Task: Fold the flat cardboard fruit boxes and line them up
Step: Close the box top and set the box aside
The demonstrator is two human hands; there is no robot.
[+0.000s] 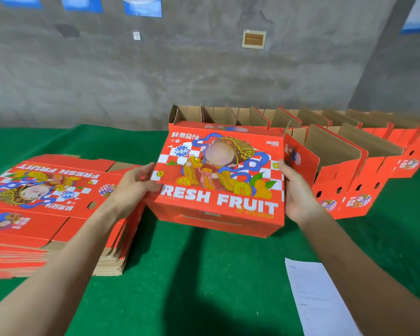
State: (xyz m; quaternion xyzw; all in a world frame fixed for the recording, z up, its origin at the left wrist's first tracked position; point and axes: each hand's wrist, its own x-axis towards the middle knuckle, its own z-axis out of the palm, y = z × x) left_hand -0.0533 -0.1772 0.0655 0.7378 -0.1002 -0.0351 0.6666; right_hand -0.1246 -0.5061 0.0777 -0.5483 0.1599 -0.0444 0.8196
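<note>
Folded box (218, 180), tilted, betw. L hand (134, 185) & R hand (298, 192), fingers gripping sides.

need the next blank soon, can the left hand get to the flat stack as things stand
Probably yes. The left hand rests on the folded box right beside the flat stack, whose top lies bare, with nothing between them. It would first have to let go of the box.

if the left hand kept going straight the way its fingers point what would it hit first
The left hand points right and slightly away, fingers already on the left edge of the folded box held between both hands. It would likely press straight into that box; nothing else lies between them.
</note>
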